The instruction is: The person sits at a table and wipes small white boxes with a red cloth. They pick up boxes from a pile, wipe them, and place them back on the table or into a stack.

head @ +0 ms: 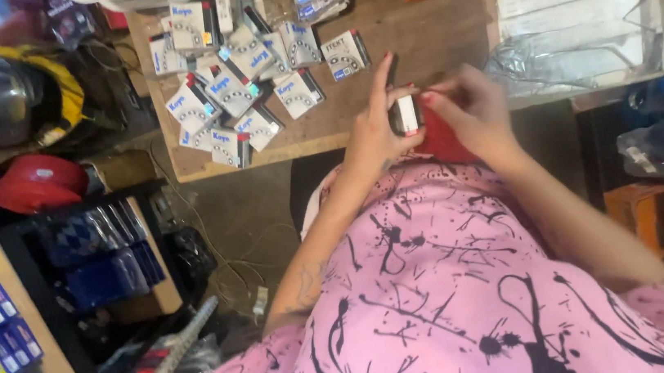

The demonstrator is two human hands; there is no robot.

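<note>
1. head view: the left hand [373,129] and right hand [467,106] meet at the table's [397,27] near edge; bare wood lies beyond them.
2. scattered small boxes [242,77] crowd the table to the left, a clear plastic tray [578,21] to the right.
3. both grips clasp a small white-and-red box [407,114], its long axis running away from the person; the left index finger points up.
</note>
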